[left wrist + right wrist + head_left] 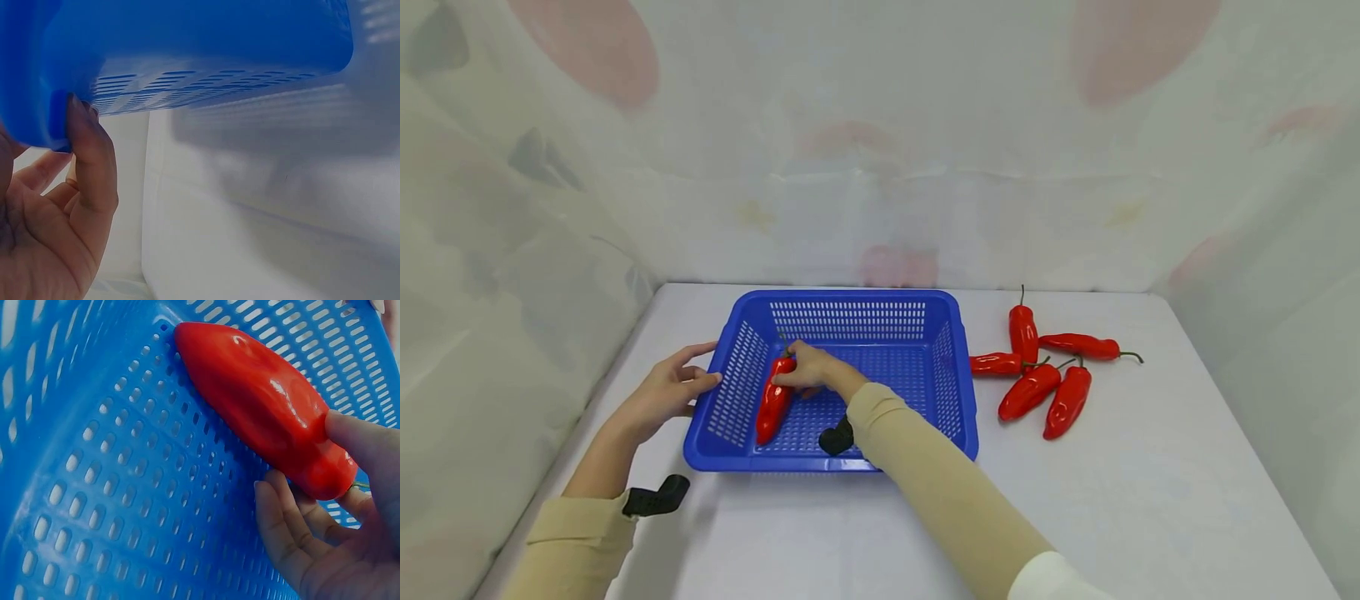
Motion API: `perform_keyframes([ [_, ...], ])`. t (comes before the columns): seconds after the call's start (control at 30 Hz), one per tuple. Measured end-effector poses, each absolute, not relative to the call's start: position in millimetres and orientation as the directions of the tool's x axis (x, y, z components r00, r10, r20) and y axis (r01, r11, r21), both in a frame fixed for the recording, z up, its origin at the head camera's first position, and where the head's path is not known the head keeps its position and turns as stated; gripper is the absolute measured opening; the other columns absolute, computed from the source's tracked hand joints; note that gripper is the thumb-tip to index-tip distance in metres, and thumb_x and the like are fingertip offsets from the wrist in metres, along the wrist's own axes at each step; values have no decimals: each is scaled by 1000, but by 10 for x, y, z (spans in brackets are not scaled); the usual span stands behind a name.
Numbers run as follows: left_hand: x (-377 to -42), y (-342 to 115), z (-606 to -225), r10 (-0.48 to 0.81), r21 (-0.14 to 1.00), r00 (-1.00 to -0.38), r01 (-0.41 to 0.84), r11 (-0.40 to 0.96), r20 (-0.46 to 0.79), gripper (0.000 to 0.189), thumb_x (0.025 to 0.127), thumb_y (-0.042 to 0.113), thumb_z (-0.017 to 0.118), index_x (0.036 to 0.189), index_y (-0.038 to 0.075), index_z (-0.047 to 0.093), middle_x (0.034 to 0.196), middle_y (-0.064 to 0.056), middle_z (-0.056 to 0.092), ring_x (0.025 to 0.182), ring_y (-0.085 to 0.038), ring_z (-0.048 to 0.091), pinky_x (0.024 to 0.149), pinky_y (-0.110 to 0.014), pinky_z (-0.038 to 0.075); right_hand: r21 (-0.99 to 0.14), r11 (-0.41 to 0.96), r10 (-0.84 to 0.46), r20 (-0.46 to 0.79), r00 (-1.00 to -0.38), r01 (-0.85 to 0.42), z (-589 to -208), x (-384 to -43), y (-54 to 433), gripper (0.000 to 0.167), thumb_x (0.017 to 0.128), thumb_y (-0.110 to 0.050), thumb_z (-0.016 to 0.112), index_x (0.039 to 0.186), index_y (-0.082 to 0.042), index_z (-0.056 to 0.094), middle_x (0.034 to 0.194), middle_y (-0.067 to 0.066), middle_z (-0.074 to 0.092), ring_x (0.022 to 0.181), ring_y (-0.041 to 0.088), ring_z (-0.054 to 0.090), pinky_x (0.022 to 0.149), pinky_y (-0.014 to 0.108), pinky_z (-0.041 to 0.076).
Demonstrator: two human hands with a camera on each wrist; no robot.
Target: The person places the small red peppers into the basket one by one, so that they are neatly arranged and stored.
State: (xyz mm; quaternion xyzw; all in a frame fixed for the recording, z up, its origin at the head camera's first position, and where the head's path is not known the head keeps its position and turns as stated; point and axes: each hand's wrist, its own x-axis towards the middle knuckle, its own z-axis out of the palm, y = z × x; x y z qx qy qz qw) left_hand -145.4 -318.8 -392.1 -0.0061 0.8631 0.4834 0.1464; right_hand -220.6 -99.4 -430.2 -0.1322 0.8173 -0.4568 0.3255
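A blue plastic basket with slotted walls stands on the white table. At its left side my left hand pinches the rim, thumb toward the top; the left wrist view shows fingers bent at the basket's rim. Inside, along the left wall, lies a glossy red pepper with its green stem toward the back. My right hand reaches into the basket and holds this pepper near the stem end. In the right wrist view the thumb presses on the red pepper, with the other fingers beneath and beside it.
Several more red peppers with green stems lie in a loose group on the table, right of the basket. One of them lies close by the basket's right wall. Pale patterned cloth hangs behind and on both sides.
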Motion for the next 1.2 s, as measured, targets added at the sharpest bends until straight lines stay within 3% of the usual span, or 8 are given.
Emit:
perform_keyframes([
  [0.27,-1456,-3183,-3931,132,832,-960,-141,537,-247,68,93,25,54,148,12,16,98,-22,56,79,-23,64,69,-41,57,-833,546,-575,-453,-681,92,-4288,-2197,-1019,55,87,-18,63,133,-4,36,109,13,56,91,26,62,75,37,56],
  [0.83,-1451,-3173,-3921,126,826,-961,-142,546,-248,69,93,26,55,148,13,16,97,-21,56,79,-23,64,69,-41,57,-807,579,-563,-496,-661,112,-4296,-2194,-1029,53,88,-14,61,137,-4,42,103,10,60,96,24,61,78,36,55],
  [1.1,-1451,-3183,-3930,124,826,-958,-152,543,-258,69,93,25,54,148,13,15,99,-22,55,79,-23,64,69,-41,57,-798,598,-600,-506,-620,72,-4403,-2305,-1054,54,87,-23,63,135,-6,44,96,8,63,85,18,62,69,30,56],
  [1.2,-1450,-3183,-3931,123,827,-958,-154,540,-259,69,93,24,54,148,14,15,100,-22,55,79,-23,64,69,-41,57,-799,596,-603,-507,-615,74,-4407,-2305,-1045,55,88,-24,62,136,-7,43,99,8,63,88,19,62,72,31,56],
])
